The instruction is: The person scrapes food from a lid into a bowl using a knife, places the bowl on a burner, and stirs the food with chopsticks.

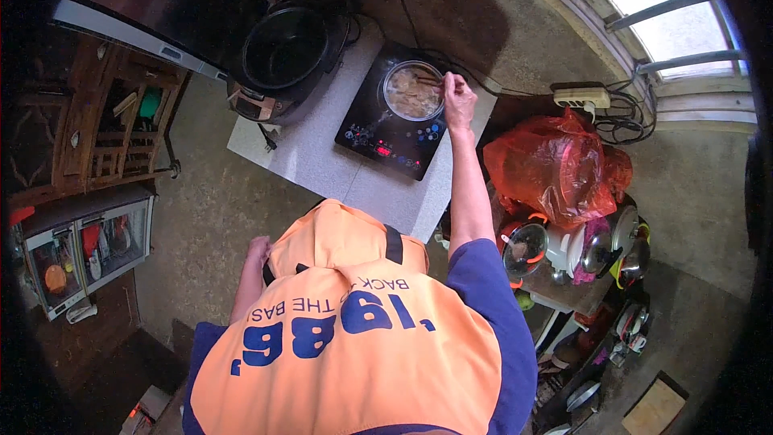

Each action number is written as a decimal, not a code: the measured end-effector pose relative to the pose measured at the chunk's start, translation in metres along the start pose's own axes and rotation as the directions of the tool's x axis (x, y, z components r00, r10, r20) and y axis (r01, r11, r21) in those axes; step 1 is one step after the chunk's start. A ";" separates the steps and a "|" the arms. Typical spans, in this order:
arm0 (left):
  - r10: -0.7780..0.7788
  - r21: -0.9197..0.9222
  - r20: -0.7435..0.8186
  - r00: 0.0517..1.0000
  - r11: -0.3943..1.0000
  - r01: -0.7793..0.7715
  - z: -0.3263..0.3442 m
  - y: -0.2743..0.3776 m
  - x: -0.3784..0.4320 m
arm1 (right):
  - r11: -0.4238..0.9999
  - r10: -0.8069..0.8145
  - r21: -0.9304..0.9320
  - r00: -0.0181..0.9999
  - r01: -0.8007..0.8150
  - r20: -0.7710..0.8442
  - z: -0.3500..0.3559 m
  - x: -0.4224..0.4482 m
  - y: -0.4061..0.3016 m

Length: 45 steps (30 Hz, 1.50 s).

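Note:
My right hand (460, 99) grips brown chopsticks (427, 80), whose tips reach into a round metal pot (386, 110). Pale food in cloudy liquid (412, 95) fills much of that pot. It stands on a black induction cooktop (386, 136) with a lit red display. My left hand (259, 249) hangs low at the left side of my orange apron (344, 235); its fingers are too small and partly hidden to make out.
Left of the cooktop, a dark rice cooker (287, 54) has its lid raised; its plug lies on the grey tabletop (302, 157). At right are a red plastic bag (543, 163), a power strip (581, 96) with cables, and a glass-lidded pot (524, 248). A glass-fronted cabinet (90, 254) stands far left.

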<state>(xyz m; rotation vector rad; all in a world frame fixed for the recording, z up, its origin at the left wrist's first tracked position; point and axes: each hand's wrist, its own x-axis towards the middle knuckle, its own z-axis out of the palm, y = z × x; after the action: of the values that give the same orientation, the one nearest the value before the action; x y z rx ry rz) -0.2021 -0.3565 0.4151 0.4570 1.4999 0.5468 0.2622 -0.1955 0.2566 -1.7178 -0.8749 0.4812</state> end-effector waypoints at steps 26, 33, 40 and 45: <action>-0.055 0.265 -0.333 0.941 0.953 0.149 -0.137 -0.141 0.176 | 0.990 0.067 -0.130 0.994 -0.055 0.090 0.001 -0.020 0.008; -0.058 0.267 -0.337 0.940 0.951 0.155 -0.128 -0.143 0.171 | 0.996 -0.086 -0.014 0.994 0.087 0.067 -0.017 -0.028 -0.030; -0.056 0.281 -0.335 0.941 0.947 0.157 -0.121 -0.130 0.168 | 0.998 -0.020 -0.052 0.982 0.030 0.189 0.001 -0.042 -0.014; -0.051 0.295 -0.340 0.939 0.942 0.158 -0.121 -0.121 0.165 | 0.997 -0.037 -0.056 0.992 0.044 0.119 -0.001 -0.047 -0.014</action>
<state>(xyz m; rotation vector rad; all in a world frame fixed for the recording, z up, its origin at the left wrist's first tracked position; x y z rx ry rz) -0.3176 -0.3606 0.2070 0.5497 1.9378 0.3014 0.2284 -0.2300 0.2650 -1.7348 -1.0158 0.5385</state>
